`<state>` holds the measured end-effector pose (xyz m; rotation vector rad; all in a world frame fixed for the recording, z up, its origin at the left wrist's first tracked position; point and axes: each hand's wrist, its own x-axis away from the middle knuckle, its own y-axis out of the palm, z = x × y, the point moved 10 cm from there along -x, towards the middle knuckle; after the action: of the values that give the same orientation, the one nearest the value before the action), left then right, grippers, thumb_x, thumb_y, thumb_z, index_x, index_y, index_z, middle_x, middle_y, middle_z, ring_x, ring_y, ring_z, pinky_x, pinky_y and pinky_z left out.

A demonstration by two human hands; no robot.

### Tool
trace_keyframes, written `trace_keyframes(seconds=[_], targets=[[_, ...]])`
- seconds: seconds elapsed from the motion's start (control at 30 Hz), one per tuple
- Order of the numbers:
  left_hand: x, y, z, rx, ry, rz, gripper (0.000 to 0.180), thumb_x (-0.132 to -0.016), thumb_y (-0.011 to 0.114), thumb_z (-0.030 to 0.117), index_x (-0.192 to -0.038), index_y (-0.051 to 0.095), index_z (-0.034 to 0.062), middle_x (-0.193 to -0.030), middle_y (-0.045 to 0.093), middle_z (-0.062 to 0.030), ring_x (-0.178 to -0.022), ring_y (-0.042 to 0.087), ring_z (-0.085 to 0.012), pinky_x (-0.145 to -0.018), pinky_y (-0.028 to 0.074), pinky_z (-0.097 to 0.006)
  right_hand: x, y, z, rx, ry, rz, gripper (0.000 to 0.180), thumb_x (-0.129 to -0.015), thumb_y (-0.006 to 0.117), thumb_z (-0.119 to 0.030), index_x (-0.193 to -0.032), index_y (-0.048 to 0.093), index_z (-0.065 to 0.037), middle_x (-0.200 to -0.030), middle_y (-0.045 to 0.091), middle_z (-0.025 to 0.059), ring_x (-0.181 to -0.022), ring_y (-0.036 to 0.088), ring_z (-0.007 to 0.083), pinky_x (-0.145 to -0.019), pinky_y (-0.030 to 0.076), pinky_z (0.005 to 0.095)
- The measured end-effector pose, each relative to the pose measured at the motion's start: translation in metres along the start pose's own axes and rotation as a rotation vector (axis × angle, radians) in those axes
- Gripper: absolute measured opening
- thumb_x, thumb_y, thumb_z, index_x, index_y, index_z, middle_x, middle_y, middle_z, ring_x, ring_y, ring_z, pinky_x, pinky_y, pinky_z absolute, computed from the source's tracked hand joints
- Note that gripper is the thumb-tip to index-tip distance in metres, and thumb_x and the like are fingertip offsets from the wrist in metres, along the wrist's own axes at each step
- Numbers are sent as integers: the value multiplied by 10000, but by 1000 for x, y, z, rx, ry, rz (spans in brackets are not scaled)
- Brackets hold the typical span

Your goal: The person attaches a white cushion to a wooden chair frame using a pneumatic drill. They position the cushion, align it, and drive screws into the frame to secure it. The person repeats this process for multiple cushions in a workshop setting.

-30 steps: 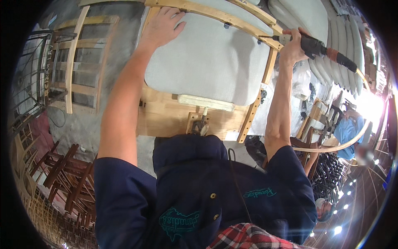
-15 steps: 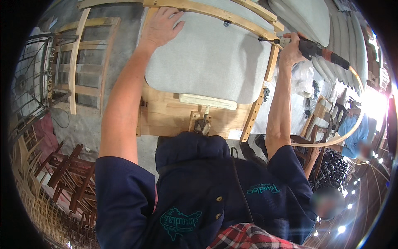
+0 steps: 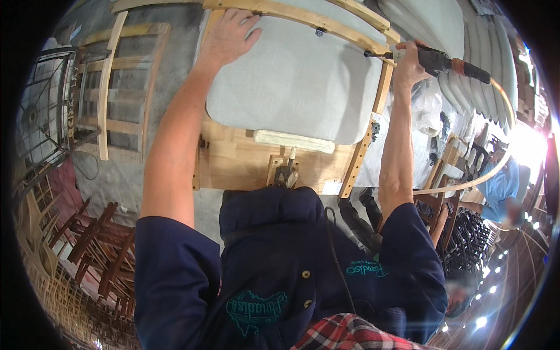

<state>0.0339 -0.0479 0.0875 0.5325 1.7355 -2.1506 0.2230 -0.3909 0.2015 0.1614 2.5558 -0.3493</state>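
1 grey upholstered panel (image 3: 286, 76) lies among wooden rails (image 3: 332, 30); left hand (image 3: 230, 38), fingers spread, rests at its far-left corner. Right hand (image 3: 408, 69) grips a power screwdriver (image 3: 436, 61), bit (image 3: 380, 55) at far-right corner. Right: translucent plastic (image 3: 427, 115), contents indistinct.

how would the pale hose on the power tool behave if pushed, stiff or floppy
The pale hose is probably springy rather than limp, since it runs in one broad, unkinked curve. It looks slim, so likely light. Pushing it might tug the power tool, as it joins the tool's rear end.
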Motion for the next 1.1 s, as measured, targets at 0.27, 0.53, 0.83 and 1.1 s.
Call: trace_keyframes(seconds=[0.27,0.53,0.83,1.1], targets=[[-2,2,-1,-39,11,5,343,-952,667,313,-1201,736,87,-1147,665,-32,-1141,575,-226,-1005,486,-379,0,0,-6,29,-86,6,132,-757,660,-1,-885,656,35,-678,686,23,-680,617,127,-755,500,276],[-2,-2,-1,46,5,19,336,-944,689,268,-1198,724,51,-1183,668,-82,-1128,605,-263,-990,499,-396,-4,1,9,-15,-18,-19,64,-725,677,-1,-663,665,6,-848,697,64,-737,633,163,-750,499,301],[-1,-2,3,-37,3,20,344,-962,655,278,-1228,712,68,-1186,676,-83,-1136,601,-274,-999,492,-401,-3,-45,-56,358,-200,-31,104,-753,681,-2,-662,715,-39,-982,662,76,-809,625,180,-794,482,321],[-1,5,4,72,102,-3,336,-955,668,257,-1216,713,52,-1186,681,-110,-1097,617,-304,-967,500,-421,61,-179,-37,169,82,212,81,-754,685,13,-712,660,-52,-974,666,105,-815,656,197,-811,506,321]])
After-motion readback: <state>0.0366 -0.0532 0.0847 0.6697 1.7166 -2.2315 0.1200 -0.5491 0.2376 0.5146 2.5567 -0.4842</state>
